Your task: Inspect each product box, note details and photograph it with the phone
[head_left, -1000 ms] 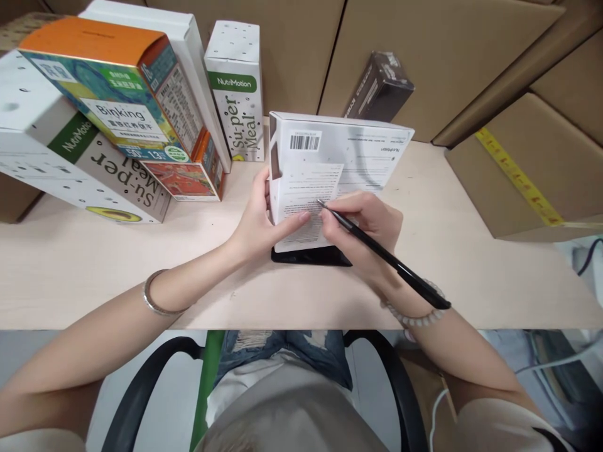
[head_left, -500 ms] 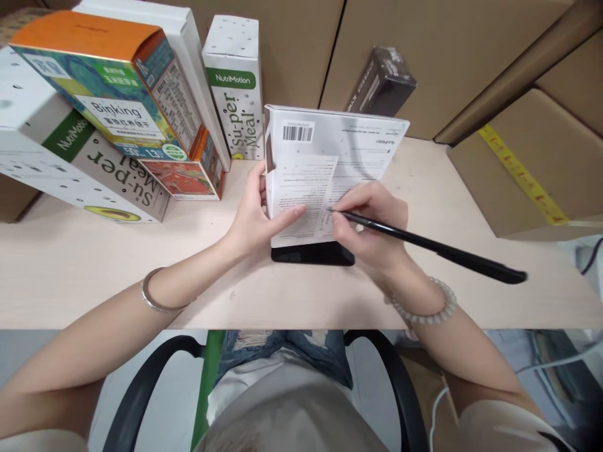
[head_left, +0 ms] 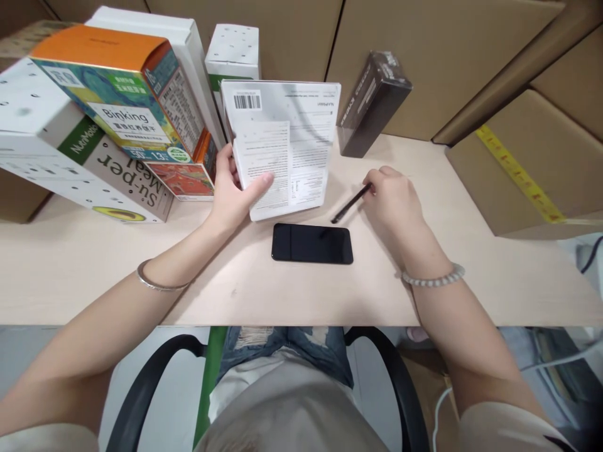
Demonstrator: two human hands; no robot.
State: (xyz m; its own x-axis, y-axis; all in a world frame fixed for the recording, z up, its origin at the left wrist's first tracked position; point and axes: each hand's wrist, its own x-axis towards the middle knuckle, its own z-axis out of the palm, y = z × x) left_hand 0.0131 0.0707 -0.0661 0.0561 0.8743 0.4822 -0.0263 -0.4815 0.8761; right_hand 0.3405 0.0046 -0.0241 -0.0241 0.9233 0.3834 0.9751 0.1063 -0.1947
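My left hand point(head_left: 238, 191) grips the lower left edge of a white box point(head_left: 308, 150), thumb on its printed face and fingers behind. The box is tilted toward me, with a barcode at its upper left. My right hand point(head_left: 391, 194) is lowered to the table on the right, closed on one end of a black pen point(head_left: 351, 204). The pen's other end points down and left, low over or on the tabletop; I cannot tell which. A black smartphone point(head_left: 312, 243) lies screen up on the table, between my forearms and just below the box.
At the left, an orange-topped Binking box point(head_left: 127, 119) stands beside a tilted Su-per Meal box point(head_left: 117, 166) and a tall white box point(head_left: 233, 47). A dark narrow box point(head_left: 372, 107) stands behind my right hand. A cardboard carton point(head_left: 522, 169) with yellow tape is at the right.
The white box has moved left and away from the phone, which now shows fully. My right hand has left the box's face, and the pen has turned to point down and left.
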